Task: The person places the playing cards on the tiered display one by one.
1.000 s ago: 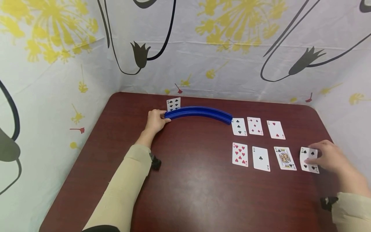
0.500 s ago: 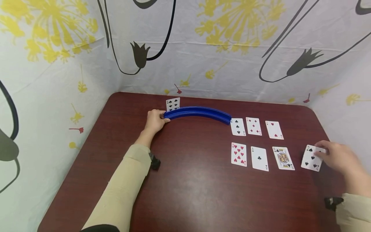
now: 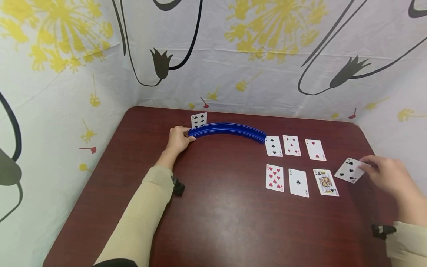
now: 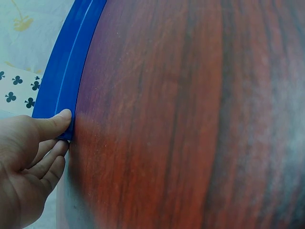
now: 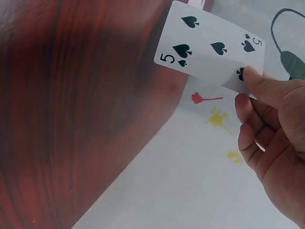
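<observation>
My right hand [image 3: 388,176] pinches the five of spades playing card [image 5: 209,45] by one corner, thumb on its face, raised above the table at the right. At the far left, my left hand [image 3: 178,139] grips the end of a curved blue card holder [image 3: 230,128], thumb on its near side. A six of clubs [image 3: 199,119] stands upright at the holder's left end, its lower part hidden behind the front wall. The left wrist view shows the thumb pressed on the blue holder [image 4: 64,71], with fingers beneath its end.
Face-up cards lie right of centre in two rows: three of clubs [image 3: 274,147], five of diamonds [image 3: 292,145] and two of hearts [image 3: 315,150] behind; eight of hearts [image 3: 275,178], ace of clubs [image 3: 298,183] and king of clubs [image 3: 325,182] in front. Patterned cloth borders the table [image 3: 233,222].
The five of spades has come up off the table in my right hand, turning and shifting slightly left and away. My left hand and the holder have stayed put.
</observation>
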{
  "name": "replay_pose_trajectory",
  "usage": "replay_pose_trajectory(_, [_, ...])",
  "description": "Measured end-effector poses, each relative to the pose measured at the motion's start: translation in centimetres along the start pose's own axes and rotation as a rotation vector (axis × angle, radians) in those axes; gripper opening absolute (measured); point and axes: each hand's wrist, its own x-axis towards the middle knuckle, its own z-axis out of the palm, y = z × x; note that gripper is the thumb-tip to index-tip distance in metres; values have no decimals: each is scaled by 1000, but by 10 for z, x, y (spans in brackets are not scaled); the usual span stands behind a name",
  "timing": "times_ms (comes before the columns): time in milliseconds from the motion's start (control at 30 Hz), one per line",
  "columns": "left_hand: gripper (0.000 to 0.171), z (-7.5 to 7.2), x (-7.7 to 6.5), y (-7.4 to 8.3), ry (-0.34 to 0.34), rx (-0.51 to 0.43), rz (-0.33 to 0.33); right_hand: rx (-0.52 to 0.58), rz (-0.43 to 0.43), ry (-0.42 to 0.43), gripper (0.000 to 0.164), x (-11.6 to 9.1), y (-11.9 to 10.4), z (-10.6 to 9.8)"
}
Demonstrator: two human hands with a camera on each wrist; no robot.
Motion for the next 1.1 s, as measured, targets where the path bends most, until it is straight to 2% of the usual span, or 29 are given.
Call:
replay_pose_trajectory(333, [41, 0, 0, 0, 1, 7, 10, 23, -11, 97, 6, 10, -14, -3])
replay_pose_trajectory(567, [42, -1, -1, 0, -1, 7, 2, 50, -8, 134, 10, 19, -29, -3])
replay_pose_trajectory(833, [42, -1, -2, 1, -5, 9, 0, 51, -91, 228, 14, 33, -46, 5])
replay_pose_trajectory(1100, [40, -1, -1, 1, -4, 4, -7, 79, -96, 207, 13, 43, -60, 8])
